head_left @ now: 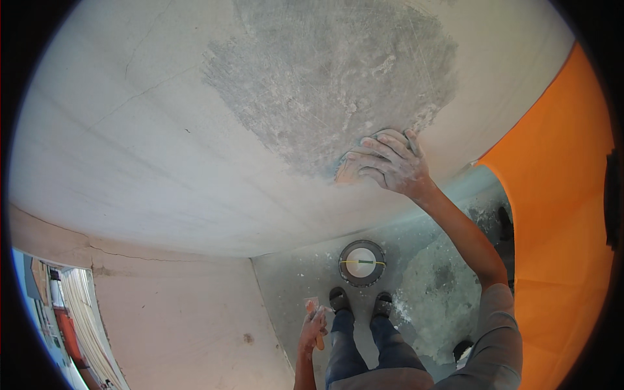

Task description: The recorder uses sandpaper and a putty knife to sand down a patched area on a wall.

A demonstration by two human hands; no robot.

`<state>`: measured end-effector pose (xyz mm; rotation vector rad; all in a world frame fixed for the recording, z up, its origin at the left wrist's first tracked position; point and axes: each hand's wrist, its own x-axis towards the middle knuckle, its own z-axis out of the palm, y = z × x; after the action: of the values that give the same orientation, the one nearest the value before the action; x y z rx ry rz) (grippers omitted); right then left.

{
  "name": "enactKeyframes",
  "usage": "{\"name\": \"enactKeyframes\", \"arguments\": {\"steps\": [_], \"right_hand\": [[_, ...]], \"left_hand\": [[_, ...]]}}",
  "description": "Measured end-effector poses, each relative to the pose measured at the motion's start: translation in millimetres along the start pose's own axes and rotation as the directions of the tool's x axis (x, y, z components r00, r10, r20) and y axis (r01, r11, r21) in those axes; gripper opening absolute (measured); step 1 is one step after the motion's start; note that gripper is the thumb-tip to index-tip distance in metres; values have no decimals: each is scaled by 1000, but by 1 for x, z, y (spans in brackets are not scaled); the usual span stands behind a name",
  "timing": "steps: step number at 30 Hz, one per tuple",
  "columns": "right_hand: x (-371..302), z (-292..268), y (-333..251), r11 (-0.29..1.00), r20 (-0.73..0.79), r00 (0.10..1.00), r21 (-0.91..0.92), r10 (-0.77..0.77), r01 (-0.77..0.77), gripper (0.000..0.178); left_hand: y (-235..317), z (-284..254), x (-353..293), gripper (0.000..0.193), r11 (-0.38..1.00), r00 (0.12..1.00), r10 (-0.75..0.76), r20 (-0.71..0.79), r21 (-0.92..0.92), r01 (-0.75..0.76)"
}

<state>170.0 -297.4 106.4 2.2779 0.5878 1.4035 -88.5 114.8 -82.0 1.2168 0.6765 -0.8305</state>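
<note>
My right hand (393,162) reaches up to the pale wall, fingers bent over a flat, tan-orange piece (346,171) held against it. Most of that piece is hidden under the fingers, so I cannot tell its kind. It lies at the lower edge of a large rough grey patch (331,84). Whitish dust coats the hand. Low down, my left hand (313,327) is closed round a putty knife (320,342), its orange handle end below the fist and its blade above, away from the wall.
A dark round bucket (346,275) with a white inside and a yellow handle stands on the stained floor (442,292) in front of my feet. An orange sheet (559,214) hangs at the right. At lower left, an opening shows stacked pale lengths (81,312). Thin cracks cross the wall.
</note>
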Motion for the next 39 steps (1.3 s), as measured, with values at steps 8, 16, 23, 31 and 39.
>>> {"name": "enactKeyframes", "arguments": {"steps": [8,16,23,31,39], "right_hand": [[-37,6,-53,982,127,979,123,-157,141,54],[33,-8,-12,887,-161,886,246,435,-391,46],[-48,20,-26,996,3,999,85,38,-38,43],[-75,15,-60,991,98,988,75,-117,110,47],[20,-17,-29,912,-29,932,221,360,-346,47]], "left_hand": [[50,23,17,24,988,990,119,79,93,-126],[57,57,17,21,995,987,81,139,-68,-72],[71,67,21,18,998,976,67,208,-15,-66],[90,85,23,15,993,970,120,210,-36,-115],[73,66,37,18,977,965,210,156,8,-214]]}}
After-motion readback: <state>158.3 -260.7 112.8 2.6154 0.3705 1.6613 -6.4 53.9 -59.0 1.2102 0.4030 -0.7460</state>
